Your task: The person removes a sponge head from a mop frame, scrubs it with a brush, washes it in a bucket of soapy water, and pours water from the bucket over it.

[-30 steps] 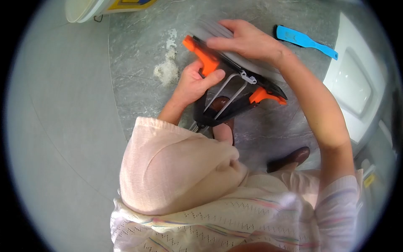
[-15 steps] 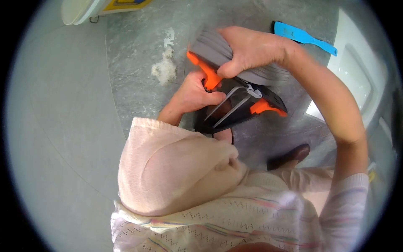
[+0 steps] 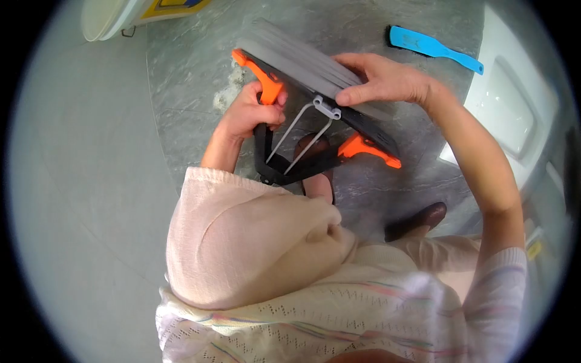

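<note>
My left hand (image 3: 248, 112) is closed around an orange end piece (image 3: 270, 86) of a black folding frame (image 3: 302, 173), held above my lap. Along the frame's far side runs a grey ridged pad (image 3: 296, 57); its exact kind I cannot make out. My right hand (image 3: 381, 81) grips the pad, thumb on the near edge, with its other fingers partly hidden behind. Two metal rods (image 3: 307, 145) run from a clip in the pad's middle down to the frame. A second orange end piece (image 3: 363, 150) juts out at the right and is untouched.
A blue brush (image 3: 433, 48) with dark bristles lies on the floor at the upper right. Beside it is a white basin-like piece (image 3: 478, 103). A white bucket (image 3: 115, 18) with a yellow label stands at the upper left. White powdery debris (image 3: 225, 97) lies on the grey floor.
The pad and frame have shifted left and turned, so the V-shaped frame shows more fully. My left hand has moved left with its end piece. My right hand has slid right along the pad.
</note>
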`<state>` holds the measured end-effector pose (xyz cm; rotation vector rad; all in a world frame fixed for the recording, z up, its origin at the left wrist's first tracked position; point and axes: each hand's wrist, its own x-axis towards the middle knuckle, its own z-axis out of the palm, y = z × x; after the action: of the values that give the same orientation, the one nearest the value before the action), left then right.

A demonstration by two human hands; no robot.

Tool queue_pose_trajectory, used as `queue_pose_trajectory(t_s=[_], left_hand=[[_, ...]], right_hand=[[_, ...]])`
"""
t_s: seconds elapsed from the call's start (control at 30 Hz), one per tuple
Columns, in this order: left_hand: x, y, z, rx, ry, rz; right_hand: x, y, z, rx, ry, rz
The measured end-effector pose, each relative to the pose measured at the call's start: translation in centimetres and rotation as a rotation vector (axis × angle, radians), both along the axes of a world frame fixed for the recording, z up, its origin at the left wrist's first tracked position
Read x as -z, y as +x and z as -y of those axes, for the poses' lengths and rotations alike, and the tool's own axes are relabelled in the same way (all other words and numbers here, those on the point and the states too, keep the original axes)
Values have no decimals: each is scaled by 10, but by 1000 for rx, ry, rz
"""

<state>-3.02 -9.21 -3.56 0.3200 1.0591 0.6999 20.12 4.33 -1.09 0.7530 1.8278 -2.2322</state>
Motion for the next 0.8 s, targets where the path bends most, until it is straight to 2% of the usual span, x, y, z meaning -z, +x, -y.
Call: queue_pose_trajectory(t_s=[0.03,0.07,0.17,0.2,0.4,0.6,0.8], left_hand=[[1,-2,-2,-11,-37,56],[3,4,-2,-11,23,65],[5,3,-2,-25,-25,135],[5,4,-3,-14,-26,157],[13,7,-3,30,-23,181],[17,14,4,41,-71,249],[18,17,4,60,-89,281]], right_hand=[[2,1,5,42,-40,8],[3,-1,11,28,31,70],[15,-5,28,225,98,89],[15,-6,30,259,223,44],[1,-11,14,79,471,210],[0,-16,-1,-121,670,47],[0,-23,-10,-189,647,84]])
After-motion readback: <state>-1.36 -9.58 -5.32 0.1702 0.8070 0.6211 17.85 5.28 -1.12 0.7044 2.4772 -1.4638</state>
